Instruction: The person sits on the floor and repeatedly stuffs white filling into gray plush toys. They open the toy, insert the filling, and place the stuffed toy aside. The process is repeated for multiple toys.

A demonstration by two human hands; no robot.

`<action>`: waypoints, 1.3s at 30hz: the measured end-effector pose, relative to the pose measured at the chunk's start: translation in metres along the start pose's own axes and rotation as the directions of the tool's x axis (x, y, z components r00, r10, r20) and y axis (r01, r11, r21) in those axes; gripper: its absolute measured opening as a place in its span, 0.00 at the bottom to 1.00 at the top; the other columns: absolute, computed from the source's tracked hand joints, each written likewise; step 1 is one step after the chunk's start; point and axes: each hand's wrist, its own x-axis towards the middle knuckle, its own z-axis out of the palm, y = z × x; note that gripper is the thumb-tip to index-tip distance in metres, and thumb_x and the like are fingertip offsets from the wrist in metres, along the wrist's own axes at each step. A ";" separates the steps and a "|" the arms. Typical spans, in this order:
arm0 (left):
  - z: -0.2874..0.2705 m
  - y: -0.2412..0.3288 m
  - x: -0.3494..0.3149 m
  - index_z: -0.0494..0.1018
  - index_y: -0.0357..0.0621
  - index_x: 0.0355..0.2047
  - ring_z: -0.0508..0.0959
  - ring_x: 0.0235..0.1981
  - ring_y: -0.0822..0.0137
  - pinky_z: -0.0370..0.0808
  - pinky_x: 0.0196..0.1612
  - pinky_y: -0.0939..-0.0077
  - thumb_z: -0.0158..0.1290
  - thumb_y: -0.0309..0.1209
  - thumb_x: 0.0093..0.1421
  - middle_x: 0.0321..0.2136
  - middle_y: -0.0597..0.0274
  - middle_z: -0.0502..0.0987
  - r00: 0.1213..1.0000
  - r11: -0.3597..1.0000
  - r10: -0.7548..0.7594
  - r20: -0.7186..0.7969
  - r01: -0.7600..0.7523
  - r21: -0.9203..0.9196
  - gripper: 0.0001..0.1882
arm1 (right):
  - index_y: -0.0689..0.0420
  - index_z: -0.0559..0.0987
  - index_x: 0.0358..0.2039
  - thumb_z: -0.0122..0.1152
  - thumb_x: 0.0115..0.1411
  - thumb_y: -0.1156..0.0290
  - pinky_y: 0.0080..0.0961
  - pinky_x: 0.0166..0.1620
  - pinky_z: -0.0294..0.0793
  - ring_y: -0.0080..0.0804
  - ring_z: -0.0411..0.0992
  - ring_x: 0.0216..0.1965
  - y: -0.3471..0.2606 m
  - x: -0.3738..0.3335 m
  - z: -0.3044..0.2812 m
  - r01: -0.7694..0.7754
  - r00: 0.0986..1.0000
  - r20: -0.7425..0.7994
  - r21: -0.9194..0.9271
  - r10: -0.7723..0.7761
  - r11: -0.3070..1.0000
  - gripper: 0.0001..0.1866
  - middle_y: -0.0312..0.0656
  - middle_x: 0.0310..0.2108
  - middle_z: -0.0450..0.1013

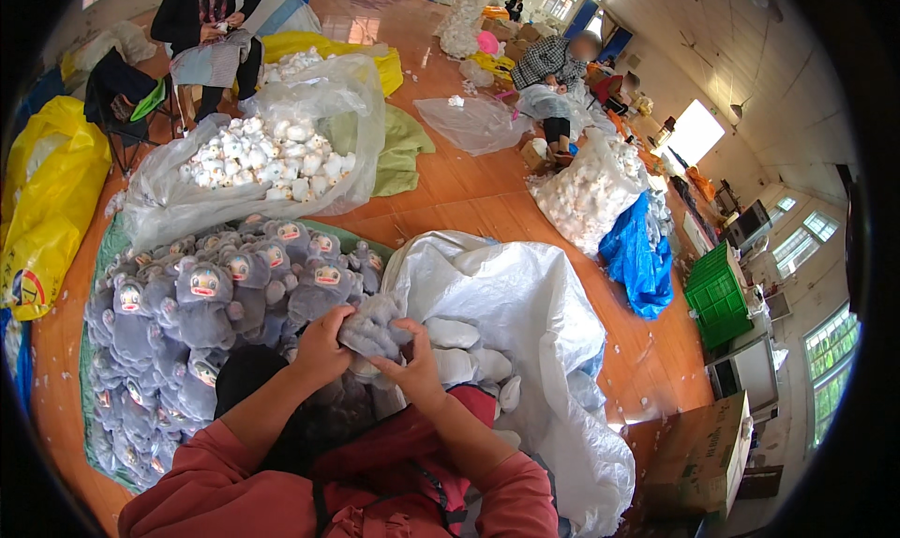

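Between my two hands is a grey plush toy piece [373, 322], fluffy and crumpled, with no face showing on it. My left hand [322, 347] is closed on its left side, thumb on top. My right hand [416, 369] pinches the right side with thumb and forefinger. Below my hands lies more grey plush, partly hidden by my arms. A big pile of grey plush dolls [203, 287] with pale faces sits to the left. On the right, a white woven sack [534, 304] lies spread, with several white stuffed pieces [453, 333] in it.
A clear plastic bag [155, 201] of small white stuffed pieces stands beyond the dolls. Yellow sacks [56, 191] lie at left. Co-workers sit farther back. At right are another full bag [589, 191], a blue sack [639, 266], a green crate [717, 294] and a cardboard box [698, 454].
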 end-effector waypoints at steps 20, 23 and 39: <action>-0.031 -0.001 0.016 0.68 0.39 0.34 0.75 0.31 0.58 0.73 0.34 0.75 0.58 0.24 0.51 0.39 0.49 0.74 0.833 0.957 0.241 -0.498 -0.290 -0.021 0.12 | 0.57 0.77 0.36 0.72 0.52 0.75 0.20 0.42 0.69 0.21 0.69 0.37 -0.006 -0.019 -0.005 0.059 0.916 0.401 -0.119 -0.006 0.991 0.13 0.32 0.33 0.72; -0.037 0.000 0.018 0.69 0.38 0.35 0.77 0.34 0.54 0.75 0.37 0.73 0.58 0.24 0.51 0.42 0.47 0.75 0.799 0.917 0.364 -0.479 -0.397 0.036 0.12 | 0.57 0.75 0.40 0.67 0.58 0.71 0.21 0.44 0.68 0.21 0.68 0.38 -0.007 -0.018 -0.014 -0.007 0.954 0.298 0.090 -0.020 0.996 0.11 0.33 0.36 0.72; -0.033 -0.009 0.000 0.72 0.47 0.43 0.76 0.38 0.53 0.76 0.39 0.66 0.58 0.21 0.52 0.45 0.48 0.72 0.768 0.837 0.543 -0.338 -0.527 0.147 0.17 | 0.57 0.70 0.42 0.56 0.67 0.70 0.16 0.44 0.64 0.17 0.63 0.37 -0.016 -0.012 -0.022 -0.146 0.983 0.167 0.451 0.078 0.880 0.07 0.30 0.37 0.67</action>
